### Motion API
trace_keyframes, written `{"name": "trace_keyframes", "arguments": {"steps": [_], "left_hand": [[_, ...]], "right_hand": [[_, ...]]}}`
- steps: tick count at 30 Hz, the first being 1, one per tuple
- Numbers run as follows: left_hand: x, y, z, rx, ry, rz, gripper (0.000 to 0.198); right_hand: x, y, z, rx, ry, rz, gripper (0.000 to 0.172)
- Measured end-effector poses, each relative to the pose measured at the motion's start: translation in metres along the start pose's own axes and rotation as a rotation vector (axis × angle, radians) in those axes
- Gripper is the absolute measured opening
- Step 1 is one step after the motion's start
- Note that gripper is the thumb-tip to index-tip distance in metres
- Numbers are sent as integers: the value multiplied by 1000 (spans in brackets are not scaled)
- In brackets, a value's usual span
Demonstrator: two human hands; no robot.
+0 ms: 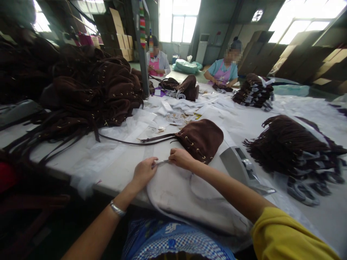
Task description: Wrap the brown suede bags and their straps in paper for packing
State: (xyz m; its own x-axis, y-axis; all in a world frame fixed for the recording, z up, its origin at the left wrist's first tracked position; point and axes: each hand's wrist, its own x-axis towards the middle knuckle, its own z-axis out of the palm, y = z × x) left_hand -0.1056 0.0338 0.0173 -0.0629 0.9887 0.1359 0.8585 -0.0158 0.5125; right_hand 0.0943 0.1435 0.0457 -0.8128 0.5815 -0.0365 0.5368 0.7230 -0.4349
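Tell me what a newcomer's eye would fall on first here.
The big heap of dark brown bags on the left side of the table would probably catch the eye first. Next might come the single brown bag lying just beyond the person's hands, where the left hand and right hand pinch a thin grey strip between them. Over on the right, a fringed brown stack also stands out.
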Motion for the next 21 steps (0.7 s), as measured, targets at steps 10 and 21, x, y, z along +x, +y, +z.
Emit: {"name": "trace_keyframes", "arguments": {"steps": [10, 21], "left_hand": [[5, 2, 3, 19, 40, -41, 12], [6, 0, -3, -49, 21, -23, 12]], "right_hand": [[-8, -34, 23, 257, -87, 37, 24], [5, -23, 6, 80, -184, -251, 17]]}}
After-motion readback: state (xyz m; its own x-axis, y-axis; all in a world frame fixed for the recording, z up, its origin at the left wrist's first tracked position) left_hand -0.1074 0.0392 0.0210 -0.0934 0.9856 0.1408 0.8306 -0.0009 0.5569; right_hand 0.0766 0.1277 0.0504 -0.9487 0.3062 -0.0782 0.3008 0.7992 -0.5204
